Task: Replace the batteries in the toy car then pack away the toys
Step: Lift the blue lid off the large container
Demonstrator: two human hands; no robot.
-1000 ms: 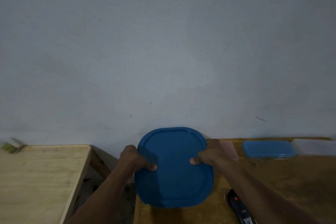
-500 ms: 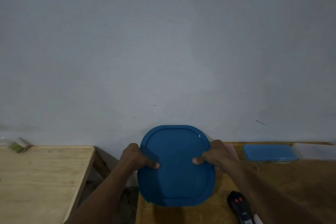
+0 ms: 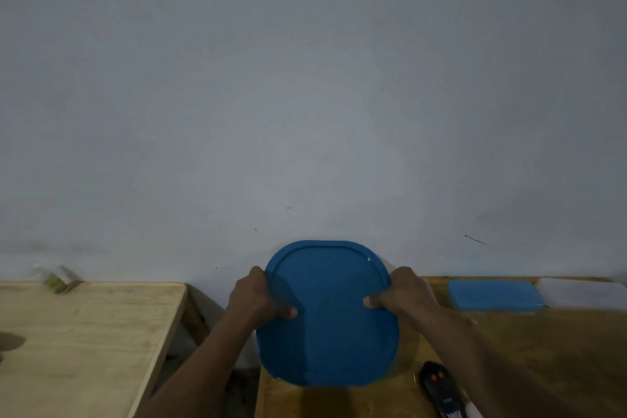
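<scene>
Gripping the blue lid (image 3: 327,316) by its side edges, the left hand (image 3: 252,299) and right hand (image 3: 405,295) curl round the rim, thumbs pressed on its top face; the lid sits between them, tilted toward the camera. Just below and right of the lid, a black remote (image 3: 439,390) with red buttons lies on the darker wooden table (image 3: 543,349). Further right of the lid sit a flat blue box (image 3: 493,295) and a white box (image 3: 583,292).
</scene>
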